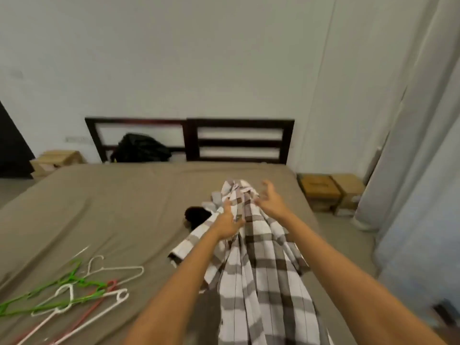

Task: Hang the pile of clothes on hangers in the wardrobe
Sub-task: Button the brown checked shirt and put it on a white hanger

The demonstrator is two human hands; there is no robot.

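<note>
Two hands over plaid shirt point(256, 245): left hand point(227, 221) gripped bunched cloth, right hand point(270, 203) spread wide, empty. Risk: single bunched grip might slip, dropping shirt crumpled onto bed point(99, 207).

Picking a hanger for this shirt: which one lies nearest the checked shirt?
The thin white hanger farthest up the bed. Its wide corner reaches toward the checked shirt, while the other hangers lie lower and farther left.

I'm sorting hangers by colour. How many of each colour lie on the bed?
White hangers: 3
Green hangers: 2, as far as the tangle shows
Pink hangers: 1
Total: 6
</note>
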